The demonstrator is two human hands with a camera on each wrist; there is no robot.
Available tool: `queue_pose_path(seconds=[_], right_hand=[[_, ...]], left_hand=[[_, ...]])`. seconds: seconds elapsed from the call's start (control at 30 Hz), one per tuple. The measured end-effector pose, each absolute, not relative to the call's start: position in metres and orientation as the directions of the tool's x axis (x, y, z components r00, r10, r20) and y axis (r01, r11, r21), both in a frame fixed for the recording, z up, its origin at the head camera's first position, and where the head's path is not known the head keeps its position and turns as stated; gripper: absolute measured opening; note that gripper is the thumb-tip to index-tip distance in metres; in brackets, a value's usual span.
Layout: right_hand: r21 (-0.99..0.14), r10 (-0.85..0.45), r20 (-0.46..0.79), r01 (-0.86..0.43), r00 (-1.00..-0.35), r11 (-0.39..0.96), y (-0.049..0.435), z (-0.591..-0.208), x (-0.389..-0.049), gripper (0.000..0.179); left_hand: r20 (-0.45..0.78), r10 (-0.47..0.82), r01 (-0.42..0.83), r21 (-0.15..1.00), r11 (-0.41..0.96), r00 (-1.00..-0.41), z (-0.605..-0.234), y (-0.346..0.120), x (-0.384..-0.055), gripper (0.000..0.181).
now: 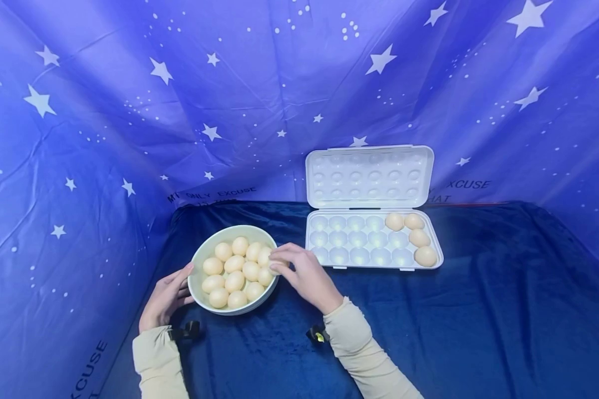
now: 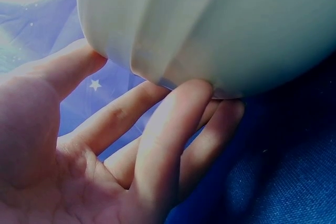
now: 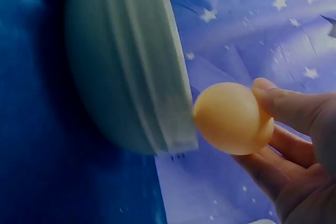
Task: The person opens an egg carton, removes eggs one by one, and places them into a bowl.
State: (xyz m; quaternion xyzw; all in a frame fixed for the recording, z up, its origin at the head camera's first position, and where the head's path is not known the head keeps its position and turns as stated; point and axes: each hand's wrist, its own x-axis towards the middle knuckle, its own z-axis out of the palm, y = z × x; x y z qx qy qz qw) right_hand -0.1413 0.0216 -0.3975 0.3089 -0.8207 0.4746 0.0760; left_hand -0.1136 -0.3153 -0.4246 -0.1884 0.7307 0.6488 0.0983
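A pale green bowl full of several light-brown eggs stands on the left part of the table. My left hand holds the bowl's left side, its thumb near the rim. In the left wrist view the bent fingers touch the bowl's lower wall. Between thumb and fingers, my right hand pinches an egg at the bowl's right rim. To the right, a white egg box lies with its lid raised; several eggs sit in its right-hand hollows.
Dark blue cloth covers the table. Behind the box's raised lid hangs a blue-purple curtain with white stars, which also runs along the left side. Black wrist cameras are worn on both forearms.
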Motion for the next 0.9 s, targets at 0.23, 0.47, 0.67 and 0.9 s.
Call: queue_pose_path(seconds=[0.23, 0.47, 0.67, 0.9], right_hand=[[-0.736, -0.463, 0.413, -0.587, -0.784, 0.337, 0.008, -0.404, -0.135, 0.023], [-0.667, -0.478, 0.456, -0.644, -0.75, 0.374, -0.001, -0.411, -0.131, 0.022], [-0.561, -0.544, 0.47, -0.711, -0.695, 0.424, -0.011, -0.421, -0.129, 0.019], [-0.516, -0.573, 0.432, -0.712, -0.696, 0.475, -0.015, -0.426, -0.128, 0.019]], left_hand=[[-0.389, -0.159, -0.406, 0.909, 0.092, -0.907, -0.426, -0.314, -0.115, 0.074], [-0.393, -0.177, -0.413, 0.906, 0.097, -0.902, -0.427, -0.313, -0.115, 0.072], [-0.393, -0.178, -0.414, 0.905, 0.096, -0.902, -0.427, -0.313, -0.114, 0.074], [-0.399, -0.176, -0.417, 0.905, 0.082, -0.9, -0.427, -0.314, -0.116, 0.073]])
